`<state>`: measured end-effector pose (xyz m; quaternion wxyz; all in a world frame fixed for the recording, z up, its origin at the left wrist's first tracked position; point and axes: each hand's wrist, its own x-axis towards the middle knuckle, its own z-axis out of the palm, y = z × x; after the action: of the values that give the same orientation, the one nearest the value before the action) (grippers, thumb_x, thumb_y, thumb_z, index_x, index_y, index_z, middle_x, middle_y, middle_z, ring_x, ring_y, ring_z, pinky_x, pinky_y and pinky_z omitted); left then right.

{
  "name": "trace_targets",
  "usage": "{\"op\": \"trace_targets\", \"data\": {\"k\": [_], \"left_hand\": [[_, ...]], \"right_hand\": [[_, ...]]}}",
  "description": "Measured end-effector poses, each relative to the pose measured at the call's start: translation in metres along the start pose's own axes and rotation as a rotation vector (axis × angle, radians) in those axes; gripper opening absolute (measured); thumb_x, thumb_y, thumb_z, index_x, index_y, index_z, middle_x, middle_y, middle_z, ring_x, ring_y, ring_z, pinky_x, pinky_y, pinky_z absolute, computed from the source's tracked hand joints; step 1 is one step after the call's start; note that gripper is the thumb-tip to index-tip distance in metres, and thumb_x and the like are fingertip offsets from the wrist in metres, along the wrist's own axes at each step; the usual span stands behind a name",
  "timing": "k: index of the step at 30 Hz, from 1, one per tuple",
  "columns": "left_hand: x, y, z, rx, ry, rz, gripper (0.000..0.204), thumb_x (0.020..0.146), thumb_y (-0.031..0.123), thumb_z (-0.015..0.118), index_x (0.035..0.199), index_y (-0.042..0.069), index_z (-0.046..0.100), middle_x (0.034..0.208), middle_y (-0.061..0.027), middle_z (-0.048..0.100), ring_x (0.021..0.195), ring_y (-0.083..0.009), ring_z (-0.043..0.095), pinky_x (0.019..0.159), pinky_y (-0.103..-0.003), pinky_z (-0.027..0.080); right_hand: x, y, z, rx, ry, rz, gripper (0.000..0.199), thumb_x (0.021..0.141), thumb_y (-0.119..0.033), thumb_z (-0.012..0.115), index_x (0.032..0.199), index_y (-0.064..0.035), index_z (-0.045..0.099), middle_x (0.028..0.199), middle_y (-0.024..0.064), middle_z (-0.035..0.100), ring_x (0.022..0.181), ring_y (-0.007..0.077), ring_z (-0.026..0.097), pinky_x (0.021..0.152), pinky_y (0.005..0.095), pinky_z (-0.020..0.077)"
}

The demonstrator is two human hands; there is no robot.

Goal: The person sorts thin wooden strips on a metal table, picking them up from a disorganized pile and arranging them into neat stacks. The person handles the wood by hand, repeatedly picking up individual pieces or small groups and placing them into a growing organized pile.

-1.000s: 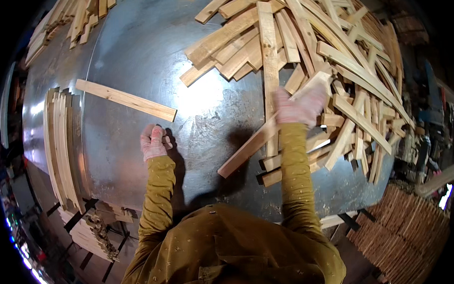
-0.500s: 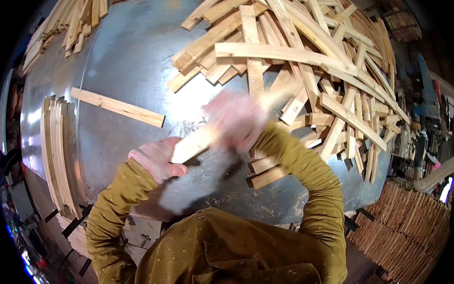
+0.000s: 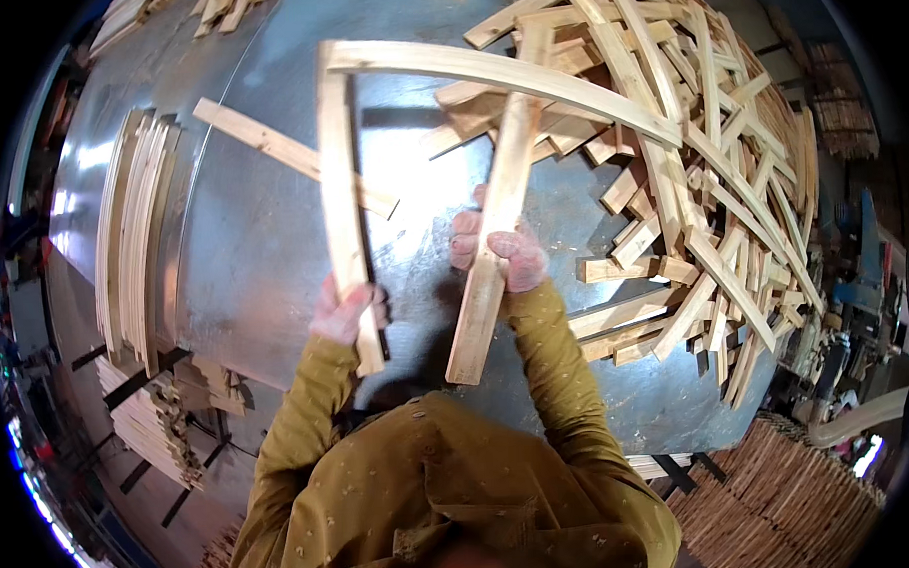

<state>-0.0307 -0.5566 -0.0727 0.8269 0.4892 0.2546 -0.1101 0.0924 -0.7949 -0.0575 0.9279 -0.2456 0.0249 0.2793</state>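
My left hand is closed round the near part of a narrow wooden strip that points away from me. To its right, my right hand grips a second wooden strip, tilted with its far end to the right, thumb on top. A long wooden strip reaches from the far end of the left-hand strip over to the pile, crossing the right-hand one; whether they touch cannot be told. One loose strip lies slantwise on the metal table, partly hidden behind the left-hand strip.
A jumbled pile of wooden strips covers the table's right side. Along the left edge lies a neat row of strips, with more strips at the far left. Stacked wood stands below the table's near right corner.
Both hands were close together on one strip, the right hand blurred. Now they are apart, each gripping its own strip. A long strip now spans the far side. The whole view has shifted.
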Motion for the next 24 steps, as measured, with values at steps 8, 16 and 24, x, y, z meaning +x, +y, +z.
{"op": "trace_targets", "data": {"k": [8, 16, 24], "left_hand": [[0.023, -0.022, -0.008, 0.119, 0.239, -0.056, 0.049, 0.086, 0.012, 0.071, 0.130, 0.004, 0.051, 0.100, -0.0055, 0.063, 0.090, -0.0143, 0.058, 0.082, -0.026, 0.048], [-0.018, 0.095, -0.105, 1.228, 0.509, -0.174, 0.052, 0.092, 0.031, 0.061, 0.137, 0.011, 0.046, 0.113, -0.0191, 0.065, 0.101, -0.0366, 0.063, 0.090, -0.043, 0.049], [-0.025, 0.088, -0.146, 1.447, 0.470, 0.002, 0.053, 0.093, 0.039, 0.055, 0.140, 0.014, 0.046, 0.126, -0.0170, 0.061, 0.112, -0.0362, 0.060, 0.098, -0.043, 0.048]], "right_hand": [[0.009, 0.075, 0.011, -0.739, 0.202, 0.353, 0.043, 0.090, -0.026, 0.062, 0.125, -0.0028, 0.049, 0.080, 0.0105, 0.065, 0.072, 0.0216, 0.061, 0.069, 0.0328, 0.0519], [0.003, -0.058, 0.103, -2.463, -0.412, 1.245, 0.039, 0.094, -0.027, 0.056, 0.132, -0.0190, 0.054, 0.098, 0.0134, 0.069, 0.085, 0.0278, 0.068, 0.078, 0.0416, 0.0558], [0.077, 0.005, 0.068, -2.381, -0.441, -0.105, 0.105, 0.074, -0.055, 0.074, 0.153, -0.0086, 0.023, 0.147, 0.0290, 0.035, 0.136, 0.0416, 0.038, 0.110, 0.0460, 0.0361]]}}
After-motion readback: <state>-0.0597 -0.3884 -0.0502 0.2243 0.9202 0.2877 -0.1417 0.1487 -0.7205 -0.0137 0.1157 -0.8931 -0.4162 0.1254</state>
